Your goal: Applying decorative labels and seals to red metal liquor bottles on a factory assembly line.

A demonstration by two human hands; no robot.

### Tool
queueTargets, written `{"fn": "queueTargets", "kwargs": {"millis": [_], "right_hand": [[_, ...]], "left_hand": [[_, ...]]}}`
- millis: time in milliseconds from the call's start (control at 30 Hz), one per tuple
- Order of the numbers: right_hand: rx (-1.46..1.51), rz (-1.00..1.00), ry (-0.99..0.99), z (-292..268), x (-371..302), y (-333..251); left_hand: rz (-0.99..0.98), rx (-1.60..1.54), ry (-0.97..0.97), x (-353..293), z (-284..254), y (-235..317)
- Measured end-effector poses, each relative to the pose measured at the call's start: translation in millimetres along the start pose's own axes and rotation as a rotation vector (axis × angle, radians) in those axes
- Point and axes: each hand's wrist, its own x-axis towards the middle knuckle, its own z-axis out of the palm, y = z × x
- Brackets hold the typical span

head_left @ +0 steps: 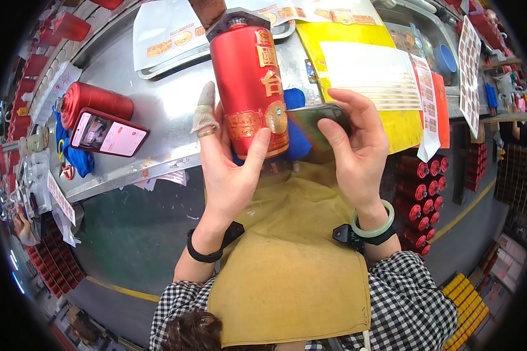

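the left hand (228, 169) is gripping a red bottle (250, 88) and the right hand (357, 146) is pinching a dark card (317, 120) over a metal table (164, 105) lying beside crates of red bottles (418, 199).

A tall red cylindrical bottle (249, 82) stands at frame centre on the grey metal tabletop (158, 105). Left of it, a red-cased smartphone (108, 133) leans on a lying red bottle (96, 102). A yellow paper sheet (363, 76) lies upper right.
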Motion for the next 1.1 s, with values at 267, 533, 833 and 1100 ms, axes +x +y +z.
{"fn": "queueTargets", "kwargs": {"millis": [267,533,833,1100], "right_hand": [[-0.13,0.005,-0.099,3.5,-12.3,4.8],[-0.322,-0.21,-0.142,6.2,-3.1,-12.1],[-0.395,-0.418,-0.162,5.4,11.4,-10.5],[-0.401,-0.492,-0.406,-1.1,13.2,-12.6]], "left_hand": [[-0.037,-0.121,-0.177,1.0,-13.4,-1.5],[-0.02,-0.1,-0.212,0.4,-18.5,-1.4],[-0.049,-0.09,-0.199,3.7,-21.0,0.8],[0.097,-0.071,-0.223,-6.1,-32.5,-27.0]]}}
